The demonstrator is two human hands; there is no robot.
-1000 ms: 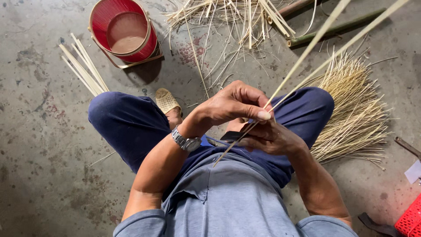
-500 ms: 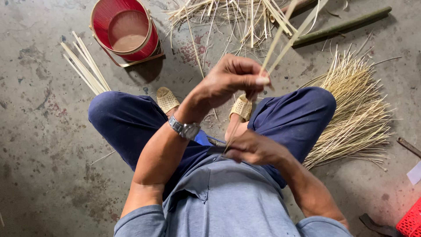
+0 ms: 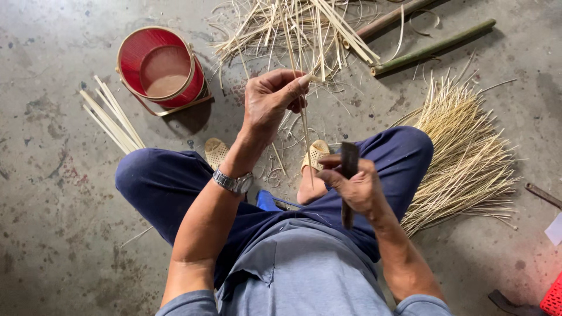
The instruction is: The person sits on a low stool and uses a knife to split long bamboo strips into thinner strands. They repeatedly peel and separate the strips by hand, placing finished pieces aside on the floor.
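Observation:
My left hand (image 3: 270,99) is raised above my knees and pinches the top of a thin bamboo strip (image 3: 305,137) that hangs down toward my lap. A metal watch sits on that wrist. My right hand (image 3: 355,186) is lower, over my right thigh, and grips a dark knife (image 3: 349,175) with its blade upright. The strip's lower end ends close to the knife, just left of it. I sit with legs apart in dark blue trousers, with sandals on my feet.
A red bucket (image 3: 162,69) stands at the upper left, with a few flat bamboo slats (image 3: 111,122) beside it. Loose shavings (image 3: 295,29) lie ahead, two green bamboo poles (image 3: 433,45) at upper right, and a fan of thin splints (image 3: 462,155) at my right.
My left hand has pulled the strip up and leftward, away from the knife. The long strips that reached the upper right are gone from view. My right hand has dropped back with the knife.

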